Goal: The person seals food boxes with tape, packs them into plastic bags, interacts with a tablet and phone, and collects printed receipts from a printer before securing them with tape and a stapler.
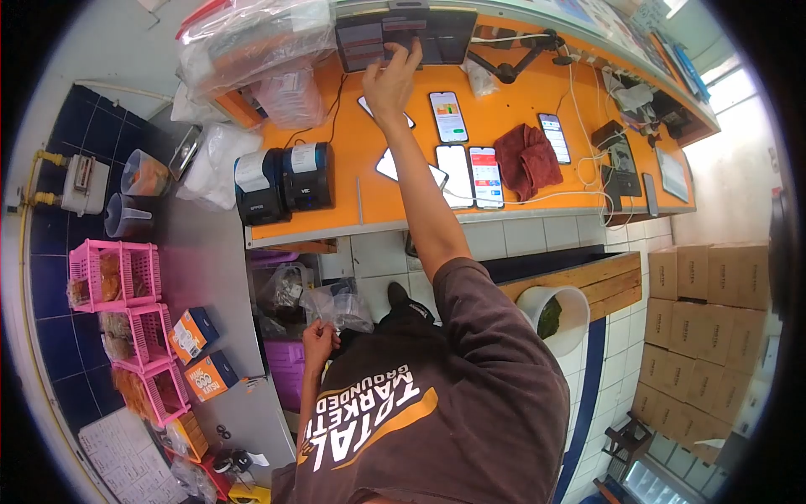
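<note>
My right hand (pixel 392 80) reaches across the orange counter to a dark touchscreen monitor (pixel 445 38). Its fingers are apart, with the fingertips at the lit part of the screen; I cannot tell whether they touch it. Low at my left side, my left hand (pixel 319 343) has its fingers closed on the edge of a clear plastic bag (pixel 342 311). Below the right hand lie several smartphones, among them one with a green button (pixel 447 116) and one with a red-topped screen (pixel 485 176). A brown cloth (pixel 529 161) is bunched beside them.
Two black receipt printers (pixel 309 181) stand at the counter's left end. White cables (pixel 579 181) run over its right part. At far left are pink baskets (pixel 138 277) and orange boxes (pixel 210 375). A white bucket (pixel 571 312) and stacked cartons (pixel 697 336) are to my right.
</note>
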Demonstrator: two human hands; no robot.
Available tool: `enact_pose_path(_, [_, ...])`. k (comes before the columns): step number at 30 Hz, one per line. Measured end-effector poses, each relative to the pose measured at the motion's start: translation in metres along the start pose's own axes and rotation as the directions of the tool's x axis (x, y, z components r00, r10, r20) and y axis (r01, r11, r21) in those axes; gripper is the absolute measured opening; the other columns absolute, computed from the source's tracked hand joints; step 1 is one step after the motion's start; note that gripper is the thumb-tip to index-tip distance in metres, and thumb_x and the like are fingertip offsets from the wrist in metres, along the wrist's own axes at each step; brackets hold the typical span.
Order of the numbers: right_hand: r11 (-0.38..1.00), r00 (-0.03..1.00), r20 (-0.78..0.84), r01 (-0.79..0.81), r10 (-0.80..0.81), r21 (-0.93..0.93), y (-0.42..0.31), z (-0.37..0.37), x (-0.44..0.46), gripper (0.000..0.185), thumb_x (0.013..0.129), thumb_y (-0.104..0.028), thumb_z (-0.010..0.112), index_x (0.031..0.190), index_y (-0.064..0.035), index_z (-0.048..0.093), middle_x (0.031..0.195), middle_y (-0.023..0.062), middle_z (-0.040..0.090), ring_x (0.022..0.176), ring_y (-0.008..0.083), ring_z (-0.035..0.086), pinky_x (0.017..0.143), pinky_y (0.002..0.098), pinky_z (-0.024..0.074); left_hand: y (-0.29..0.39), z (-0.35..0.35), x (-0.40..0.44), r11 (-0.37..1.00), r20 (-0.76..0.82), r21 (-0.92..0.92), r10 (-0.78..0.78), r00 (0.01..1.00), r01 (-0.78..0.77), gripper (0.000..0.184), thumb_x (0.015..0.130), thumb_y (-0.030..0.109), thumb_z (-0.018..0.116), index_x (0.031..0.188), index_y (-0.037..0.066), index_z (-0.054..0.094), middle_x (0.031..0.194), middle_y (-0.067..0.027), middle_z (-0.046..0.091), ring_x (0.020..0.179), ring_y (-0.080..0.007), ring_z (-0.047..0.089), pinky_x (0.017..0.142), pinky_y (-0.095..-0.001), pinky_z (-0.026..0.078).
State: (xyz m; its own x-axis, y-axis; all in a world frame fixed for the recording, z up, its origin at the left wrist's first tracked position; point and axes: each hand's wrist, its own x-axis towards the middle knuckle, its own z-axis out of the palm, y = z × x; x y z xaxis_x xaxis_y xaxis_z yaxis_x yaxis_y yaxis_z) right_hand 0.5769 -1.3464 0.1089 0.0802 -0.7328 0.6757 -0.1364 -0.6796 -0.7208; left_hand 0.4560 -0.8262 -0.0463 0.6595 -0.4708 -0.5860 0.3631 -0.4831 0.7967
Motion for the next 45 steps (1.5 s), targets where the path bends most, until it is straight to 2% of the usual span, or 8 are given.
enact_pose_path(13, [0.972, 0.975, 0.022, 0.220, -0.219, -0.077, -0.024, -0.031, 0.005, 0.032, 0.088, -0.006, 0.064, 0.117, -0.0001, 0.055, 0.145, 0.0331, 0.041, 0.101, 0.0485, 0.066, 0.079, 0.0467, 0.0570, -0.001, -0.004, -0.004, 1.000, 0.000, -0.011, 0.022, 1.000, -0.022, 0.021, 0.100, 0.014, 0.060, 0.083, 0.002, 0.061, 0.061, -0.0067, 0.063, 0.050, -0.0120, 0.059, 0.046, -0.0269, 0.047])
enact_pose_path(16, [0.997, 0.940, 0.336, 0.072, -0.057, -0.034, -0.065, -0.076, -0.065, 0.023, 0.089, -0.009, 0.066, 0.109, -0.0023, 0.057, 0.116, 0.0231, 0.061, 0.091, 0.0423, 0.066, 0.073, 0.0473, 0.0557, 0.011, -0.006, -0.010, 0.995, -0.023, -0.055, 0.085, 0.996, -0.086, 0.022, 0.101, 0.013, 0.060, 0.082, 0.002, 0.061, 0.060, -0.0052, 0.061, 0.049, -0.0100, 0.056, 0.045, -0.0270, 0.044])
enact_pose_path(20, [0.988, 0.105, 0.993, -0.144, -0.045, 0.060, -0.096, -0.156, -0.214, 0.066, 0.077, -0.041, 0.081, 0.127, -0.0052, 0.059, 0.117, 0.0205, 0.067, 0.104, 0.0406, 0.067, 0.091, 0.0478, 0.0537, 0.042, -0.025, -0.009, 0.983, 0.090, -0.062, 0.178, 0.980, -0.173, 0.022, 0.101, 0.012, 0.060, 0.081, 0.003, 0.060, 0.059, -0.0020, 0.057, 0.048, -0.0076, 0.051, 0.046, -0.0262, 0.038])
enact_pose_path(25, [0.872, 0.014, 0.996, -0.485, 0.089, -0.071, -0.072, -0.164, -0.327, 0.047, 0.078, -0.033, 0.080, 0.112, -0.0043, 0.064, 0.089, 0.0199, 0.071, 0.088, 0.0386, 0.071, 0.078, 0.0489, 0.0550, 0.094, -0.029, -0.010, 0.952, 0.295, 0.055, 0.273, 0.916, -0.302, 0.021, 0.099, 0.009, 0.058, 0.079, 0.002, 0.060, 0.061, 0.0036, 0.051, 0.052, -0.0060, 0.044, 0.051, -0.0252, 0.033])
enact_pose_path(31, [0.876, 0.466, 0.753, -0.368, 0.465, -0.313, -0.088, -0.192, -0.282, 0.020, 0.078, -0.016, 0.071, 0.089, -0.0048, 0.059, 0.076, 0.0183, 0.068, 0.076, 0.0414, 0.068, 0.070, 0.0507, 0.0519, 0.098, -0.043, -0.013, 0.759, -0.143, 0.635, 0.297, 0.944, -0.143, 0.019, 0.087, 0.018, 0.070, 0.081, 0.001, 0.064, 0.069, -0.0093, 0.064, 0.062, -0.0144, 0.060, 0.056, -0.0325, 0.042])
enact_pose_path(38, [0.861, 0.226, 0.920, -0.475, 0.321, -0.184, -0.122, -0.205, -0.294, 0.018, 0.079, -0.013, 0.069, 0.091, -0.0048, 0.058, 0.072, 0.0175, 0.066, 0.077, 0.0417, 0.067, 0.067, 0.0490, 0.0509, 0.101, 0.008, -0.010, 0.721, -0.297, 0.565, 0.631, 0.717, -0.400, 0.025, 0.086, 0.024, 0.074, 0.095, 0.004, 0.063, 0.073, -0.0110, 0.066, 0.066, -0.0321, 0.067, 0.066, -0.0426, 0.053])
enact_pose_path(41, [0.958, 0.455, 0.844, -0.177, 0.283, -0.225, -0.111, -0.206, -0.293, 0.018, 0.080, -0.013, 0.068, 0.092, -0.0038, 0.057, 0.074, 0.0178, 0.066, 0.081, 0.0410, 0.068, 0.069, 0.0462, 0.0517, 0.081, -0.006, -0.009, 0.599, -0.106, 0.743, 0.545, 0.831, -0.298, 0.031, 0.085, 0.019, 0.075, 0.106, 0.005, 0.057, 0.094, -0.0167, 0.069, 0.082, -0.0395, 0.068, 0.072, -0.0451, 0.054])
enact_pose_path(45, [0.906, 0.553, 0.784, -0.423, 0.282, -0.028, -0.124, -0.213, -0.304, 0.022, 0.079, -0.012, 0.070, 0.094, -0.0023, 0.058, 0.080, 0.0192, 0.066, 0.080, 0.0387, 0.066, 0.070, 0.0440, 0.0522, 0.104, -0.008, -0.067, 0.489, 0.024, 0.835, 0.429, 0.903, -0.255, 0.021, 0.083, 0.008, 0.074, 0.101, 0.003, 0.063, 0.104, -0.0160, 0.068, 0.092, -0.0403, 0.068, 0.073, -0.0470, 0.053])
